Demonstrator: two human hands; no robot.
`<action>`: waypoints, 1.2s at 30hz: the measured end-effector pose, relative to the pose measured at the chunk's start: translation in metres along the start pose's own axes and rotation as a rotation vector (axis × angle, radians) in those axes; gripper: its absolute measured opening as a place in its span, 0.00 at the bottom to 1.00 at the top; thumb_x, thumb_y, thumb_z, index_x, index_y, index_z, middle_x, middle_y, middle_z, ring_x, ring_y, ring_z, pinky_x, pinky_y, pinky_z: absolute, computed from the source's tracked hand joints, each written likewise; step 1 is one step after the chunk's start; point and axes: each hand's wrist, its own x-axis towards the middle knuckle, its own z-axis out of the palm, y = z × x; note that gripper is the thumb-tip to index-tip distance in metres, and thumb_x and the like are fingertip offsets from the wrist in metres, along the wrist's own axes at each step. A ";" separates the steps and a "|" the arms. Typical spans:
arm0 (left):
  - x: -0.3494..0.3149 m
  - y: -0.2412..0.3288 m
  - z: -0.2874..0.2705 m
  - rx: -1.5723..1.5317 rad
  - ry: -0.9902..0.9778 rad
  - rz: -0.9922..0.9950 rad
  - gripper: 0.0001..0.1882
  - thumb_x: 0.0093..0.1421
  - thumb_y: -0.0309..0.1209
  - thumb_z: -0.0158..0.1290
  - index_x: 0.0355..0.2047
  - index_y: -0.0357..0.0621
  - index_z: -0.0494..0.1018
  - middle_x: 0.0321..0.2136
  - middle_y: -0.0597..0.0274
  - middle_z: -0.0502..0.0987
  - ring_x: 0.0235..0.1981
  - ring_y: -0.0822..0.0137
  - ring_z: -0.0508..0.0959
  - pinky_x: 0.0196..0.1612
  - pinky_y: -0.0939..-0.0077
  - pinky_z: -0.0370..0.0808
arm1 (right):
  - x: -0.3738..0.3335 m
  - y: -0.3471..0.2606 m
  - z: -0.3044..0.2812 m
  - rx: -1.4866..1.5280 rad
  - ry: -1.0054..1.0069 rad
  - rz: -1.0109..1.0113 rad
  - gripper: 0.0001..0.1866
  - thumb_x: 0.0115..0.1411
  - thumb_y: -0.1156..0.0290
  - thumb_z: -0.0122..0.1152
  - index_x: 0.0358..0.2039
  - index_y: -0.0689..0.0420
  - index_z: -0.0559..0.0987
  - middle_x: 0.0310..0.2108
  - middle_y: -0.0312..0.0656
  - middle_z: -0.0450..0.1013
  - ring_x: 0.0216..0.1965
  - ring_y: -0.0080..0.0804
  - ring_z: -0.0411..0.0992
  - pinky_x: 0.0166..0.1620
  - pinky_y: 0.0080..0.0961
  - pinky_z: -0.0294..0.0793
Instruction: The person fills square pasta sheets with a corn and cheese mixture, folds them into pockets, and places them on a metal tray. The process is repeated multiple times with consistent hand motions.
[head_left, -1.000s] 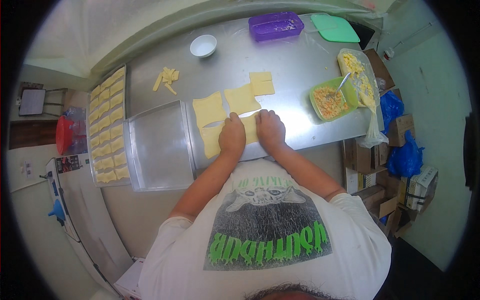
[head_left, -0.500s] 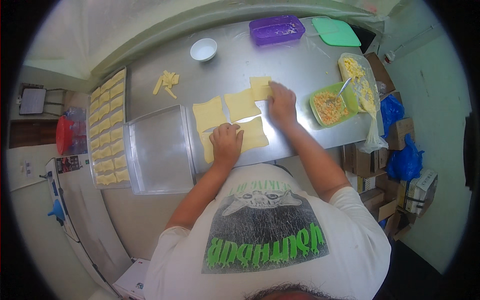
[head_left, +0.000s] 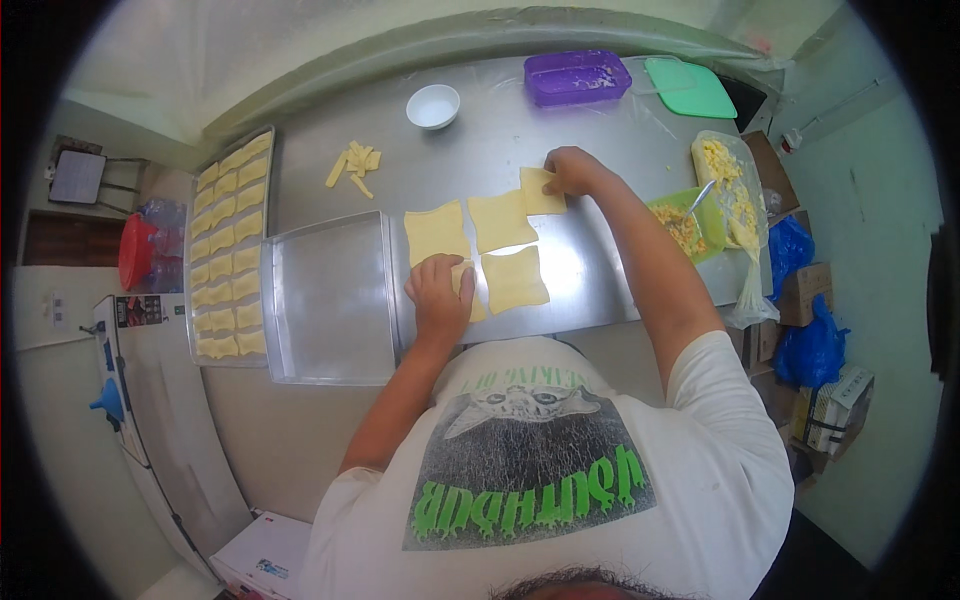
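Thin pale-yellow dough squares lie in a group on the metal table in front of me. My left hand rests with its fingers spread over the near left dough square, hiding much of it. Beside that is the near right square; behind them lie the far left square and the far right square. My right hand has its fingers closed on the edge of a smaller dough piece, which touches the right edge of the far right square.
An empty metal tray stands left of the dough, beside a tray with rows of dough pieces. Dough strips, a white bowl and a purple container sit farther back. A green container of chopped filling with a spoon stands right.
The whole view has shifted slightly. My right hand has moved away from me, now gripping the small dough piece from its far right side. My left hand has slid off the near right square.
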 end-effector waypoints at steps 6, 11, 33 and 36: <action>-0.002 -0.005 -0.008 -0.020 0.005 -0.078 0.12 0.60 0.34 0.59 0.44 0.47 0.75 0.44 0.60 0.76 0.51 0.53 0.71 0.56 0.56 0.61 | 0.001 0.000 0.002 -0.028 -0.009 -0.095 0.21 0.45 0.69 0.72 0.41 0.60 0.83 0.39 0.50 0.81 0.41 0.45 0.79 0.46 0.38 0.78; -0.001 -0.010 -0.009 -0.046 -0.027 -0.055 0.11 0.61 0.34 0.58 0.42 0.46 0.76 0.42 0.60 0.77 0.51 0.55 0.71 0.56 0.56 0.60 | -0.002 0.001 0.004 0.117 -0.012 -0.077 0.21 0.45 0.72 0.70 0.42 0.62 0.83 0.39 0.51 0.81 0.40 0.44 0.79 0.46 0.35 0.77; 0.056 0.037 -0.003 -1.371 -0.500 -0.664 0.18 0.73 0.41 0.48 0.52 0.37 0.71 0.43 0.58 0.79 0.41 0.68 0.81 0.48 0.70 0.79 | -0.131 -0.092 0.024 1.140 0.006 -0.077 0.18 0.57 0.74 0.67 0.47 0.67 0.78 0.38 0.43 0.79 0.39 0.27 0.77 0.45 0.26 0.77; 0.052 0.036 -0.003 -1.161 -0.456 -0.572 0.15 0.73 0.39 0.49 0.46 0.39 0.74 0.37 0.64 0.79 0.35 0.74 0.79 0.39 0.75 0.78 | -0.136 -0.090 0.046 1.535 -0.134 -0.021 0.20 0.66 0.65 0.60 0.50 0.68 0.76 0.42 0.46 0.78 0.42 0.29 0.77 0.47 0.28 0.78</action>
